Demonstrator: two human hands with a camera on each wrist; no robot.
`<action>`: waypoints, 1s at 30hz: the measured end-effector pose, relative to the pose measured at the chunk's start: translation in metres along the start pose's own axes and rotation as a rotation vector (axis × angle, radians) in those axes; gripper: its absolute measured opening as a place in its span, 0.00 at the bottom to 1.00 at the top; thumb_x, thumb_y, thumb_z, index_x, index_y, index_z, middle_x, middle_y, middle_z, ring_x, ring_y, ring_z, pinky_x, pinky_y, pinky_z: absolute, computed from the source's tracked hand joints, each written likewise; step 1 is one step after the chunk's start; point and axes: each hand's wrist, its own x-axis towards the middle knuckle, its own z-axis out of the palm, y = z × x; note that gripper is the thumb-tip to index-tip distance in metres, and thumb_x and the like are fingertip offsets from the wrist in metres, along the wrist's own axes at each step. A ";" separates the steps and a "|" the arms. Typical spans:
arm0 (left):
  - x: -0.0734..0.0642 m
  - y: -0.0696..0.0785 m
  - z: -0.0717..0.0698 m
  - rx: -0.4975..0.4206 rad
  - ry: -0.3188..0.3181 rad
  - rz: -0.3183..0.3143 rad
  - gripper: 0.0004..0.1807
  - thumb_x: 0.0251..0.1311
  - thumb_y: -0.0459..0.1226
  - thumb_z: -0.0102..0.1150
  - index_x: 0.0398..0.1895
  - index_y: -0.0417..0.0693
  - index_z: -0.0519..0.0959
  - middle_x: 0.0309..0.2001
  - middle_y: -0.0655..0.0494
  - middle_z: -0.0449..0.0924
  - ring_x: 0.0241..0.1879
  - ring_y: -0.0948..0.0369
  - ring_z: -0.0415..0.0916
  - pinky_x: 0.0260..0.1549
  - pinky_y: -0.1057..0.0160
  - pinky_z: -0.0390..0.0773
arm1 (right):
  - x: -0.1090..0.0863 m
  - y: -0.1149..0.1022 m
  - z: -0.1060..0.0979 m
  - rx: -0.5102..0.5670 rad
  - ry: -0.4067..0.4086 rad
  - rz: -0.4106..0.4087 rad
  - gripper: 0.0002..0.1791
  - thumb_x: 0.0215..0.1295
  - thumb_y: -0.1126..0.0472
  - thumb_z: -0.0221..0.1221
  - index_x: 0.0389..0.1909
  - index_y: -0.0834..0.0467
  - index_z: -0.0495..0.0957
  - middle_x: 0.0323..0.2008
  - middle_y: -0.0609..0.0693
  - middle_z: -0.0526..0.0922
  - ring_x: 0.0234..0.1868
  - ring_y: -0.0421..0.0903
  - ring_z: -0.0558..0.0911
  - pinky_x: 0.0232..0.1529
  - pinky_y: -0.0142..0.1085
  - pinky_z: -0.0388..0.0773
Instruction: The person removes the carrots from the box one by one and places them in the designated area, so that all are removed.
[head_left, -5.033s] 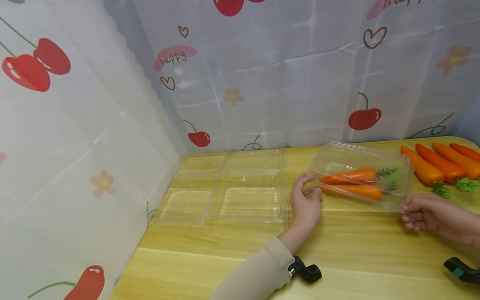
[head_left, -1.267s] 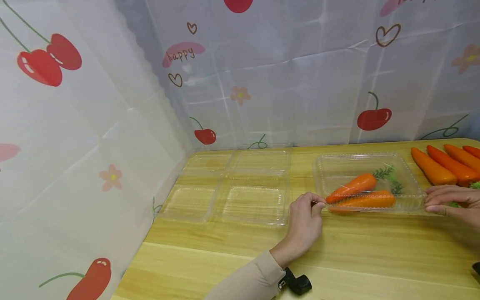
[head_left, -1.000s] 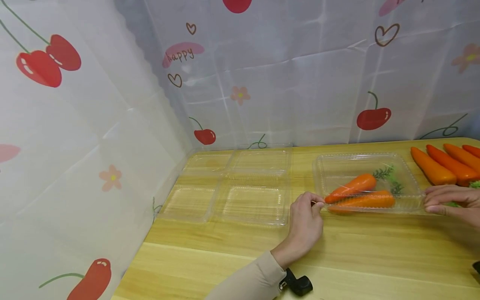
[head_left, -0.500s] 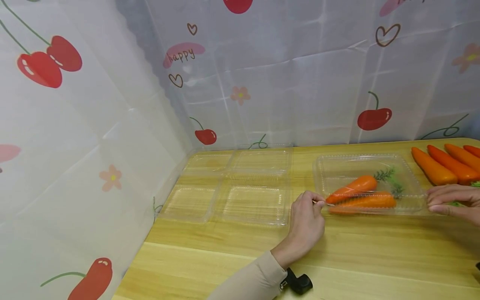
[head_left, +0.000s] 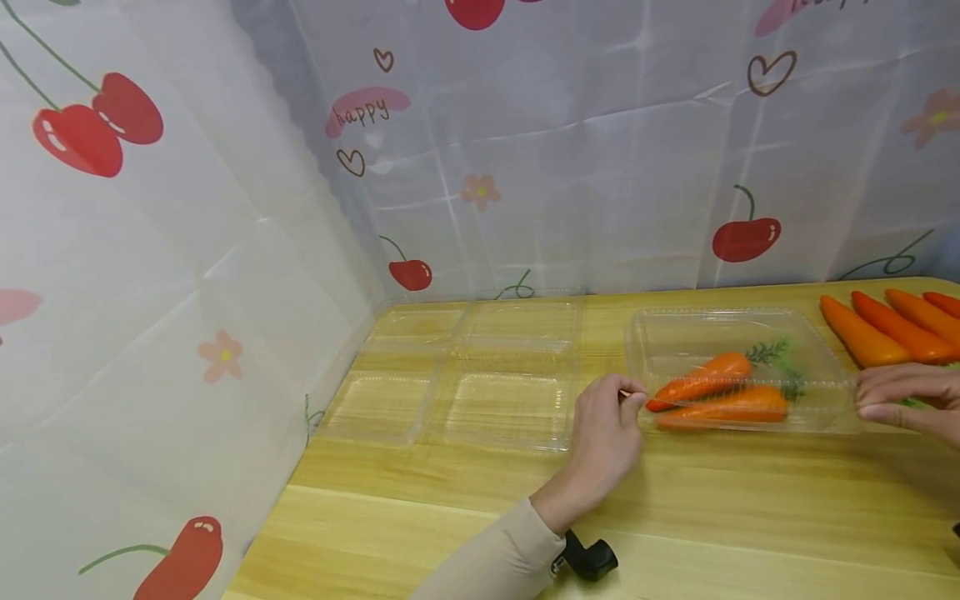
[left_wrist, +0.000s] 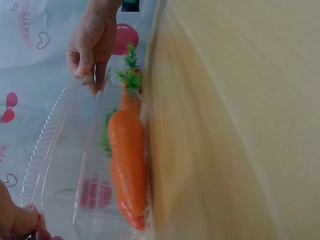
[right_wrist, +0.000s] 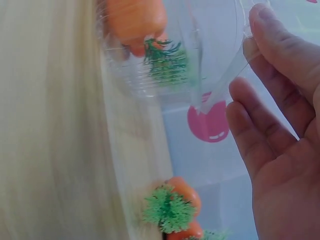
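Observation:
A clear plastic clamshell box (head_left: 693, 329) stands on the table in front of me in the head view. Two orange carrots (head_left: 731, 407) with green tops lie inside it, their tips toward the left. My left hand (head_left: 607, 429) pinches the front left corner of the lid between thumb and fingers. At the front right corner, my right hand (head_left: 911, 397) pinches the lid's edge, as the right wrist view also shows. In the left wrist view the lid (left_wrist: 65, 135) stands tilted, its front edge apart from the base under the carrots (left_wrist: 127, 155).
Several empty clear boxes (head_left: 510, 400) stand at the left of the wooden table (head_left: 675, 517). At the right, behind my right hand, lie several more carrots (head_left: 866, 333) in a row. A printed sheet (head_left: 600, 167) hangs behind and along the left.
Five seconds ago the box was slanted and held up at its sides; it then came down squarer to me. Within the last second the lid's front edge shifted slightly toward me, both hands still holding it.

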 end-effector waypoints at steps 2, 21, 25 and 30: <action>0.002 0.002 -0.004 -0.007 0.000 0.012 0.04 0.72 0.34 0.59 0.40 0.47 0.83 0.34 0.58 0.82 0.31 0.73 0.67 0.38 0.78 0.68 | 0.003 -0.005 0.000 -0.032 -0.001 0.009 0.23 0.44 0.90 0.66 0.28 0.58 0.89 0.38 0.31 0.87 0.50 0.22 0.81 0.53 0.12 0.70; 0.041 0.018 -0.033 -0.080 0.008 0.150 0.06 0.74 0.37 0.58 0.46 0.47 0.83 0.44 0.56 0.86 0.43 0.63 0.80 0.47 0.76 0.77 | 0.041 -0.034 -0.002 0.070 0.148 0.147 0.18 0.71 0.81 0.51 0.50 0.63 0.83 0.49 0.33 0.81 0.51 0.26 0.79 0.51 0.14 0.72; 0.051 0.019 -0.035 -0.142 -0.013 0.093 0.08 0.75 0.40 0.58 0.49 0.48 0.82 0.47 0.57 0.85 0.46 0.64 0.79 0.49 0.73 0.78 | 0.050 -0.038 -0.002 0.069 0.191 0.202 0.16 0.74 0.77 0.52 0.54 0.63 0.81 0.50 0.30 0.81 0.50 0.24 0.79 0.51 0.14 0.72; 0.063 0.019 -0.036 -0.196 -0.042 0.015 0.12 0.75 0.46 0.57 0.51 0.51 0.83 0.51 0.59 0.84 0.51 0.64 0.78 0.51 0.71 0.78 | 0.064 -0.042 0.000 0.119 0.230 0.278 0.16 0.76 0.73 0.51 0.57 0.61 0.80 0.49 0.29 0.82 0.50 0.23 0.80 0.52 0.12 0.71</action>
